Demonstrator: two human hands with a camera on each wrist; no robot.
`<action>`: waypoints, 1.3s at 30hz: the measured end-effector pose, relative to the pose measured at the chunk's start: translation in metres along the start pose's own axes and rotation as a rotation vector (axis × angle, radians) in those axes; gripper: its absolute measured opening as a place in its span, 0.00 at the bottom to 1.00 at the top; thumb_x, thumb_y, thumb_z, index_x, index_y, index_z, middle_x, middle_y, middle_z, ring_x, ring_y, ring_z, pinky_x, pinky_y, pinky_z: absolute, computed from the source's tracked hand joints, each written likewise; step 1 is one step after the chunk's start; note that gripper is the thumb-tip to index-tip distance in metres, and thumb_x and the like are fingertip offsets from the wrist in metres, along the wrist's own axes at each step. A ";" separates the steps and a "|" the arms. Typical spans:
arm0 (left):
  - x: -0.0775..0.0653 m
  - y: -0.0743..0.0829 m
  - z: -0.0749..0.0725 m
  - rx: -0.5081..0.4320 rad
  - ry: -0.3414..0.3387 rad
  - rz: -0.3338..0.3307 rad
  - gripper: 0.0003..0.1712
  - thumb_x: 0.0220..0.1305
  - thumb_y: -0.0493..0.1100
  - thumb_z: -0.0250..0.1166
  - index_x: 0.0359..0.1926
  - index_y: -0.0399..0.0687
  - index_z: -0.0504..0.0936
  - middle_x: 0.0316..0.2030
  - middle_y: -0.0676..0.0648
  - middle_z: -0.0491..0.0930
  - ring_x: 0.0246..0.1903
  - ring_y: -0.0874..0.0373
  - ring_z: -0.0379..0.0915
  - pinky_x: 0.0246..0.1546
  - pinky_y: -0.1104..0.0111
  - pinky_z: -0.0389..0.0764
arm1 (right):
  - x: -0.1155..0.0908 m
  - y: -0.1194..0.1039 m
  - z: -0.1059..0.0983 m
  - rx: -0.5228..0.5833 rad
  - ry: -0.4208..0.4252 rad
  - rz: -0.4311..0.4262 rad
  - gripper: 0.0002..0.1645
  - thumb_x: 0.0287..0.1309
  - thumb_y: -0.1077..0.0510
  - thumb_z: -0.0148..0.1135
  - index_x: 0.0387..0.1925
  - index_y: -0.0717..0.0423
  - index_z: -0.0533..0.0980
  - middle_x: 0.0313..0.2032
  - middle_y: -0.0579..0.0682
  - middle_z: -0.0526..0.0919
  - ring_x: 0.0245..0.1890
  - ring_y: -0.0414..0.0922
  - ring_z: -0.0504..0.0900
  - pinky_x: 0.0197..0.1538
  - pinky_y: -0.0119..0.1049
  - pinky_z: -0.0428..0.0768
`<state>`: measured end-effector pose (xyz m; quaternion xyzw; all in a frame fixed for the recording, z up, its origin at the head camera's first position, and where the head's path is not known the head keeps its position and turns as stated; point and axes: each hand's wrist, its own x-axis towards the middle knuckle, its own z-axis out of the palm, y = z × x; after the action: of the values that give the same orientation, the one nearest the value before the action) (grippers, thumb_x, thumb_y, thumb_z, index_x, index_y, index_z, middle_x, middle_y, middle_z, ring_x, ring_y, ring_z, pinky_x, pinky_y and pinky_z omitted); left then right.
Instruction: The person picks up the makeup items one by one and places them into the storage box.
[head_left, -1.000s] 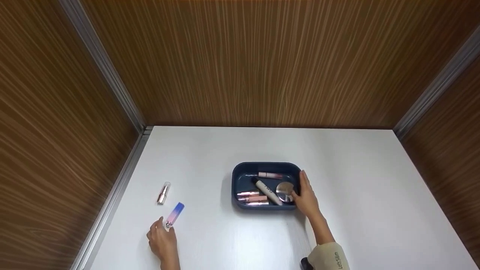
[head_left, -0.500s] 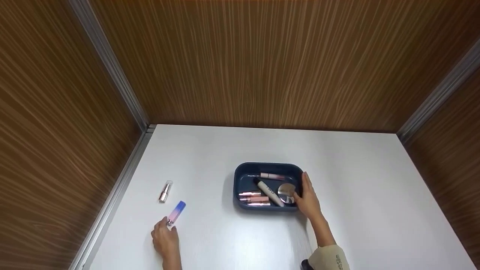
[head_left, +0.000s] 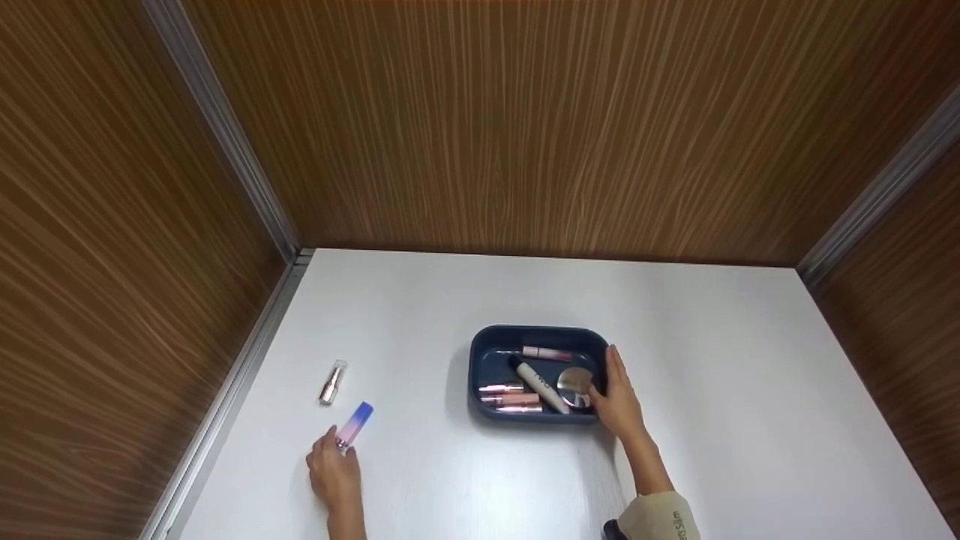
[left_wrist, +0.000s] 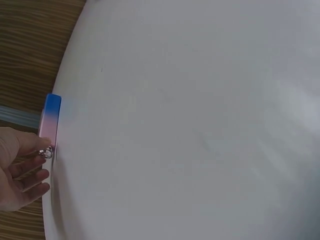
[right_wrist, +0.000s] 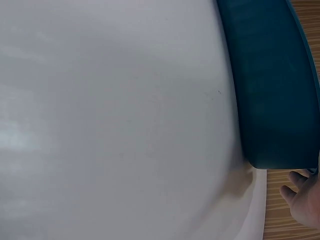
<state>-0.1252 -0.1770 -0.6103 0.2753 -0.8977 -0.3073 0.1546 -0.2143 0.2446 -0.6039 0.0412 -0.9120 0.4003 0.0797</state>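
Note:
In the head view, my left hand (head_left: 334,471) is at the near end of a slim pink-and-blue cosmetic tube (head_left: 356,421), its thumb and forefinger on either side. The left wrist view shows the tube's (left_wrist: 50,117) silver knob between thumb and fingers. My right hand (head_left: 619,401) grips the right wall of a dark blue box (head_left: 480,337), with the thumb inside and the fingers along the outside. The box holds a white marker-like tube (head_left: 540,386) with a black end, a round silver compact (head_left: 574,384), a pinkish tube (head_left: 547,353) and several rose-gold tubes (head_left: 511,399).
A clear-capped, rose-gold lipstick (head_left: 332,382) lies on the white table (head_left: 420,300), beyond the pink-and-blue tube. Wood-grained panels (head_left: 480,127) close in the back and both sides. A black object shows beside the right sleeve (head_left: 660,516).
My left thumb and fingers have drawn in closer on the tube's near end. The right hand keeps its grip on the box. The head view has shifted slightly.

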 end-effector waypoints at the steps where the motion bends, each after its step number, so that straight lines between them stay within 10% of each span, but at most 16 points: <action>1: 0.001 0.000 0.001 -0.005 0.008 0.009 0.25 0.49 0.26 0.64 0.52 0.30 0.74 0.46 0.30 0.73 0.45 0.34 0.68 0.43 0.50 0.71 | 0.000 0.000 0.000 -0.003 0.000 0.001 0.46 0.53 0.68 0.59 0.68 0.70 0.46 0.68 0.65 0.45 0.66 0.60 0.46 0.63 0.53 0.50; 19: 0.012 0.001 0.016 -0.061 0.078 0.180 0.17 0.46 0.23 0.63 0.42 0.28 0.79 0.37 0.30 0.77 0.37 0.35 0.71 0.37 0.49 0.73 | -0.001 -0.001 0.002 -0.014 -0.006 0.011 0.45 0.53 0.68 0.59 0.68 0.69 0.46 0.68 0.64 0.45 0.66 0.60 0.47 0.63 0.53 0.50; 28: 0.010 -0.002 0.016 -0.058 0.129 0.171 0.15 0.45 0.23 0.63 0.39 0.28 0.80 0.34 0.30 0.77 0.33 0.34 0.71 0.34 0.48 0.72 | -0.001 -0.001 0.003 -0.015 0.008 0.004 0.46 0.52 0.68 0.59 0.67 0.70 0.47 0.68 0.65 0.46 0.65 0.60 0.48 0.62 0.52 0.51; 39: 0.010 0.000 0.010 -0.045 0.015 0.106 0.15 0.50 0.24 0.62 0.42 0.28 0.79 0.37 0.30 0.77 0.37 0.35 0.71 0.37 0.49 0.72 | -0.001 -0.005 0.002 -0.009 -0.005 0.020 0.46 0.53 0.67 0.59 0.68 0.70 0.46 0.68 0.65 0.45 0.65 0.62 0.48 0.62 0.53 0.51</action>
<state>-0.1377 -0.1776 -0.6169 0.2260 -0.9027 -0.3169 0.1836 -0.2129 0.2400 -0.6019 0.0326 -0.9143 0.3970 0.0733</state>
